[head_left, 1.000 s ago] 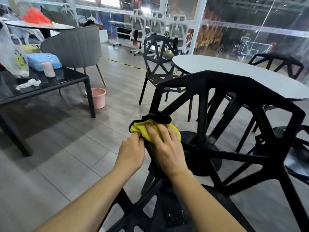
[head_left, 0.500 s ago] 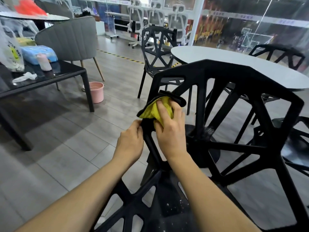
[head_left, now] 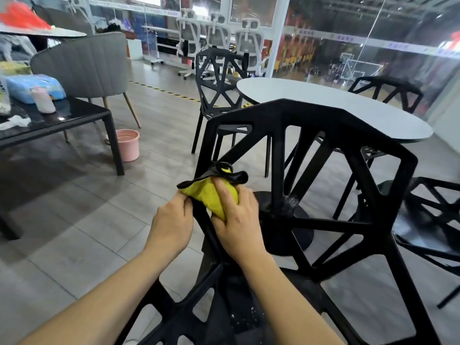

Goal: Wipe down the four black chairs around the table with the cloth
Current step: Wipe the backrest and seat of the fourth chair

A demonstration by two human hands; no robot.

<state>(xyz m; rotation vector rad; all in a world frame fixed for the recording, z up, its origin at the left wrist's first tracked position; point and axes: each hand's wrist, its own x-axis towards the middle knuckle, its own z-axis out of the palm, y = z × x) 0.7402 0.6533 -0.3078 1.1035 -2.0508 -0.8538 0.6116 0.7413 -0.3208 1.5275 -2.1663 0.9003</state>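
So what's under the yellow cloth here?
The black lattice chair's left back strut runs under the yellow cloth, which both hands, left and right, grip. The wrapped stretch of strut is hidden.

I see two bare forearms in frame, no sleeves showing up to the bottom edge. Left hand (head_left: 171, 220) and right hand (head_left: 236, 220): no gloves, rings, watch or wristband visible. Nails short, unpainted.

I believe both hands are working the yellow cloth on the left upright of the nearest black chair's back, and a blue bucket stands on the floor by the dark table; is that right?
Nearly: the bucket is pink, not blue, as the head view shows. The rest holds: both the left hand and the right hand work the yellow cloth on the nearest chair's left upright, by the dark table.
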